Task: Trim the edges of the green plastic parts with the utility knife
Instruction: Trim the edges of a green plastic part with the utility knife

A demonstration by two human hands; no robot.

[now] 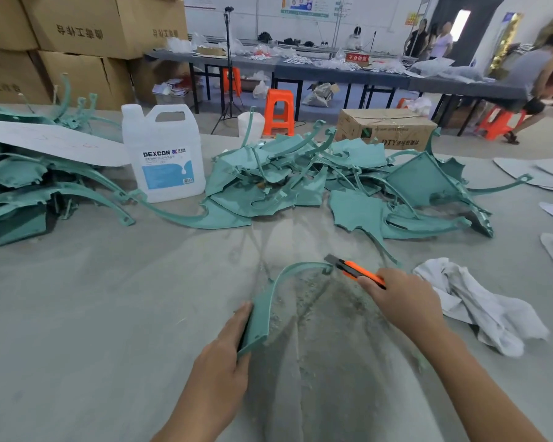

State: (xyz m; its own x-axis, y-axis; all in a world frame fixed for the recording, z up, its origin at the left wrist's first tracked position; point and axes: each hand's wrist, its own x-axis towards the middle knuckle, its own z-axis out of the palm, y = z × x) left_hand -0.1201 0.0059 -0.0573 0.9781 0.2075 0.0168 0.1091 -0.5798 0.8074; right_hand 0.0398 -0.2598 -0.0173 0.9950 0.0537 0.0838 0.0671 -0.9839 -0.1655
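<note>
My left hand clamps the green part on edge against the bench to steady it, right hand wrapped around the knife, blade at the part's curled far tip.

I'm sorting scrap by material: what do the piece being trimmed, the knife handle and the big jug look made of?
Green part: looks like matte moulded plastic, thin and curved, with shavings lying beside it. Utility knife: glossy orange plastic handle with black trim and a grey, likely steel, blade. Jug: translucent white plastic with a moulded handle and a printed label.
</note>
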